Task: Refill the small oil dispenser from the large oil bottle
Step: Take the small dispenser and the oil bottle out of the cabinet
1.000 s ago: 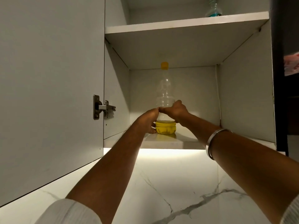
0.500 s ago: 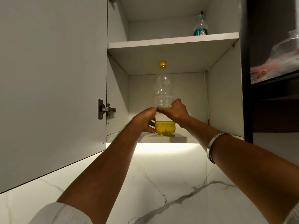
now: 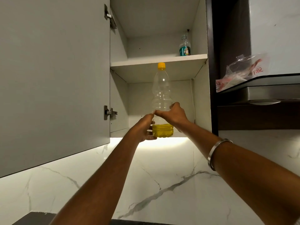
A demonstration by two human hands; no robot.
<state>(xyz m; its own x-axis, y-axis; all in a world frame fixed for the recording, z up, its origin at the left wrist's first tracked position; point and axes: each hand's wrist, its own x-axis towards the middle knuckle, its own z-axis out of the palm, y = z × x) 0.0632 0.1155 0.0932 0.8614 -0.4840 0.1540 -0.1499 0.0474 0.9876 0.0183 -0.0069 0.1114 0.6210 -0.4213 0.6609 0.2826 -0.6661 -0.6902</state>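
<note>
- Large oil bottle (image 3: 162, 101): it stands upright at the front edge of the lower cupboard shelf (image 3: 181, 133), yellow cap (image 3: 161, 65) on, with only a shallow layer of yellow oil at the bottom.
- My left hand (image 3: 143, 129) is curled around the base on the left side, and my right hand (image 3: 174, 113) wraps the clear middle from the right; both grips are pressed onto the bottle.
- I judge this to be the fetching step: the bottle is in hand at the cupboard, nothing poured yet.
- Next I would need to bring it down level to the tabletop, keeping it upright, then loosen the cap.
- Whether the base rests on the shelf or is just lifted off it, I cannot tell; my left hand covers that edge.
- The small dispenser is not in view.
- A small bottle (image 3: 185, 47) sits at the right end of the upper shelf (image 3: 146, 62); its label is too small to read.
</note>
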